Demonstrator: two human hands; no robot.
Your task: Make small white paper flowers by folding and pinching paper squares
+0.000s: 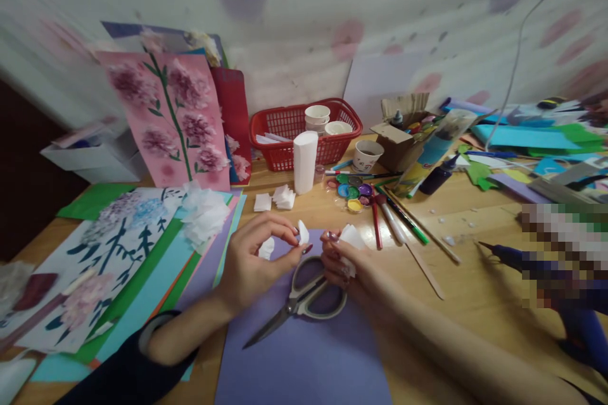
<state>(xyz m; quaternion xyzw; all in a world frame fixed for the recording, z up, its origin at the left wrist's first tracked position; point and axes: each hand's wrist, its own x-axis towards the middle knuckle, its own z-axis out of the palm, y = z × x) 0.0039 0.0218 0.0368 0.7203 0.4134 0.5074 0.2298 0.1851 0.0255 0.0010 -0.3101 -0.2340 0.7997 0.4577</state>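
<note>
My left hand [254, 259] pinches a small folded piece of white tissue paper [303, 233] between thumb and fingertips. Close by on the right, my right hand [349, 262] is closed, its fingers curled around white tissue paper [352, 237] that shows behind and between them. Between and below the hands, grey-handled scissors [291, 307] lie partly open on a purple sheet [304, 361], one handle loop reaching my right fingers. Another white tissue piece [266, 248] shows behind my left hand. Small stacks of white tissue squares [284, 197] lie beyond the sheet, near a white paper roll [304, 163].
Behind stands a red basket [280, 155] with paper cups. Paint pots [354, 192], brushes, pens and a cardboard box [392, 145] are to the right, with a blue glue gun [517, 259]. Flower artworks [175, 126] and coloured sheets [142, 304] fill the left side.
</note>
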